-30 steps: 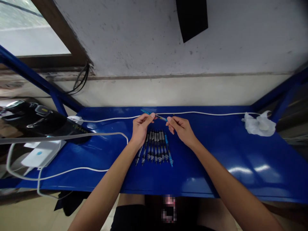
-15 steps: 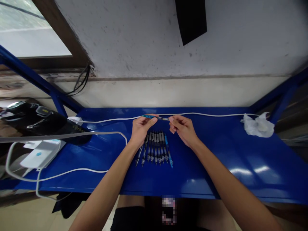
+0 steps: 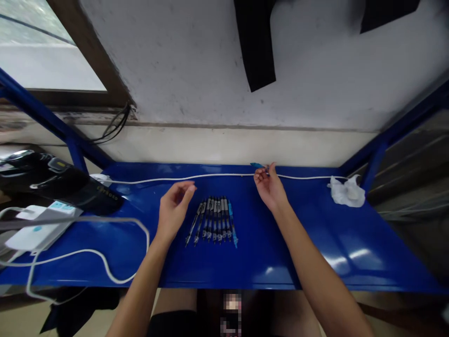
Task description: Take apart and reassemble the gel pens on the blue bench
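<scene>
My right hand [image 3: 270,187] is closed on a blue pen [image 3: 257,165], whose blue end sticks out to the left of the fingers; the rest of it is hidden. My left hand [image 3: 173,206] hovers over the shelf with fingers loosely curled, the thumb close to the index finger and nothing visible between them. To its right, a row of pens lies side by side on the blue shelf [image 3: 266,252]. Several are clear pens with dark grips [image 3: 214,220], and a light-blue pen [image 3: 232,224] forms the right end of the row.
A white cable [image 3: 161,179] runs along the back of the shelf. A crumpled white plastic bag [image 3: 347,193] sits at right. On the left are a black bottle-shaped object [image 3: 80,187], a white power strip [image 3: 42,231] and looped cables. Blue frame bars [image 3: 377,152] stand at both sides.
My left hand has let go of the blue pen and moved left, away from my right hand. The pen is now in my right hand alone. The view has shifted slightly.
</scene>
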Tool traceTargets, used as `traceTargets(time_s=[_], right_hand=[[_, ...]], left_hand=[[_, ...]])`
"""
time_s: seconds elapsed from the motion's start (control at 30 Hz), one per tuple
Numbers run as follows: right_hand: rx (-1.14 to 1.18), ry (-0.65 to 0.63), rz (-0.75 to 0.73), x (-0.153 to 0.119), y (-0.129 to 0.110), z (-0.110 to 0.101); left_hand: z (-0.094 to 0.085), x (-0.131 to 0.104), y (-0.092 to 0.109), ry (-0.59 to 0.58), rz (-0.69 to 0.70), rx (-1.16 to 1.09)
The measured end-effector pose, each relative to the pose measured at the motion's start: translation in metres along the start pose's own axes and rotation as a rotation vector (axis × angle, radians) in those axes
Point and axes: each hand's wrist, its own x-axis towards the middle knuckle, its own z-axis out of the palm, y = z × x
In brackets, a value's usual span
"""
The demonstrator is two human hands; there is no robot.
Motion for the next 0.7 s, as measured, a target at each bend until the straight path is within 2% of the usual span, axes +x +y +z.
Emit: traceTargets(time_s=[0.1, 0.17, 0.23, 0.33, 0.43, 0.7], right_hand=[[0.064, 0.034, 0.067, 0.002, -0.004, -0.003], [0.109, -0.006, 0.080, 0.001, -0.008, -0.007], [0.132, -0.085, 0.092, -0.001, -0.013, -0.011], [0.133, -0.166, 0.087, -0.004, -0.018, -0.019], [0.155, -0.152, 0.044, -0.004, -0.020, -0.026], [0.207, -0.131, -0.005, 0.000, -0.021, -0.033]], left_hand=[[-0.016, -0.042, -0.004, -0.050, -0.070, 0.214], [-0.021, -0.062, -0.006, -0.030, -0.101, 0.273], [-0.023, -0.072, -0.006, 0.004, -0.119, 0.291], [-0.023, -0.072, -0.004, -0.001, -0.124, 0.284], [-0.023, -0.068, -0.005, -0.021, -0.126, 0.295], [-0.025, -0.070, -0.011, 0.030, -0.121, 0.294]])
